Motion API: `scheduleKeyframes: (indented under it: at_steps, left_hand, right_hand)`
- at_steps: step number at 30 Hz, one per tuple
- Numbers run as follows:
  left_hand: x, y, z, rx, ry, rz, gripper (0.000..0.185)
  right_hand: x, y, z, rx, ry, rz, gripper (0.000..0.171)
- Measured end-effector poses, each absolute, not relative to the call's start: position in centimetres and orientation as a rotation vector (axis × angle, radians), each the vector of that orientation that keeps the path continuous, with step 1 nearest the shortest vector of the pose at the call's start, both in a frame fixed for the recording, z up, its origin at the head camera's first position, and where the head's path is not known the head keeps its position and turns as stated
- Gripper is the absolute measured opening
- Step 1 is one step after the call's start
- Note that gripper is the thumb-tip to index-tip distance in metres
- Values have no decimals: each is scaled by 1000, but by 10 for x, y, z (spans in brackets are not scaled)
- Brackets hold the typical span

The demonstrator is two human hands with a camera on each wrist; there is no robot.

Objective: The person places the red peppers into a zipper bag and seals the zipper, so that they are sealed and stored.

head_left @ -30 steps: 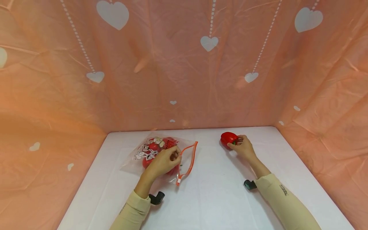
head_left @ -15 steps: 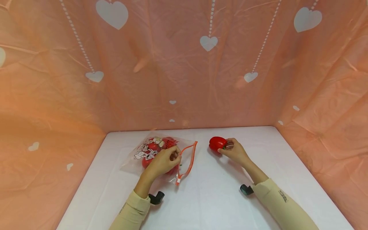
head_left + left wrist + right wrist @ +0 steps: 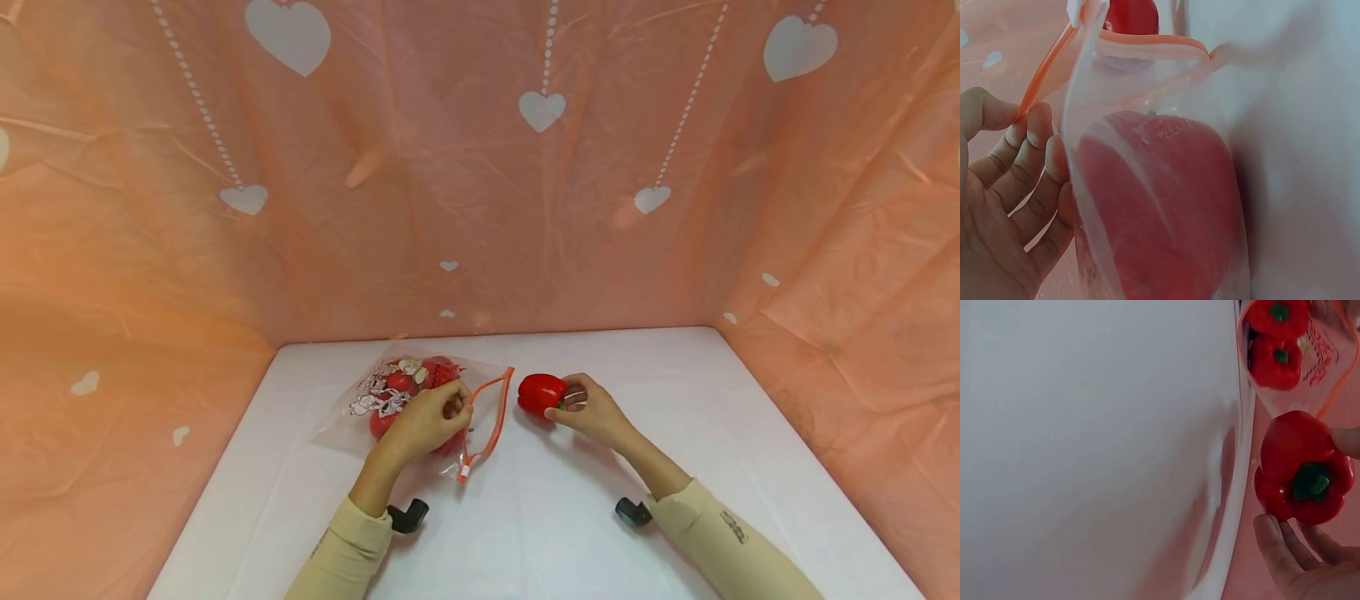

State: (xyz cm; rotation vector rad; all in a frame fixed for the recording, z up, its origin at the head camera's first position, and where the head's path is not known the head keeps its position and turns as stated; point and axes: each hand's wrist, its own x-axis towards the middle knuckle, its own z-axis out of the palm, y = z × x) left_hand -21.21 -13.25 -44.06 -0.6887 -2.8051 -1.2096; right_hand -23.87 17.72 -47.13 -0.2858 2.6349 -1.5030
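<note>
red bell pepper (image 3: 542, 393) | held just beside mouth of clear zip bag (image 3: 420, 400) | bag holds peppers

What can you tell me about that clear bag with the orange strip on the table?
The zip bag is clear thin plastic with an orange zipper strip round its mouth and a white-and-red cartoon print on one side. It lies on the white table, mouth facing right and gaping. Red bell peppers show inside; two with green stems appear in the right wrist view. The left hand pinches the rim, holding the mouth open. The right hand holds another red pepper just outside the opening.
</note>
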Motion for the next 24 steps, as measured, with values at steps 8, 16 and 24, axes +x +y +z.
scheduleKeyframes:
  at_steps: [8, 16, 24]
  left_hand:
    - [-212, -133, -440, -682, -2816, -1220, 7]
    - [-213, -134, -441, -711, -2809, -1236, 6]
    - [-212, -134, -441, -691, -2816, -1234, 7]
  right_hand:
    - [-231, 160, -472, -351, 2559, -1541, 58]
    - [-228, 147, -471, -363, 2555, -1557, 59]
    - [-224, 133, -469, -372, 2543, -1550, 58]
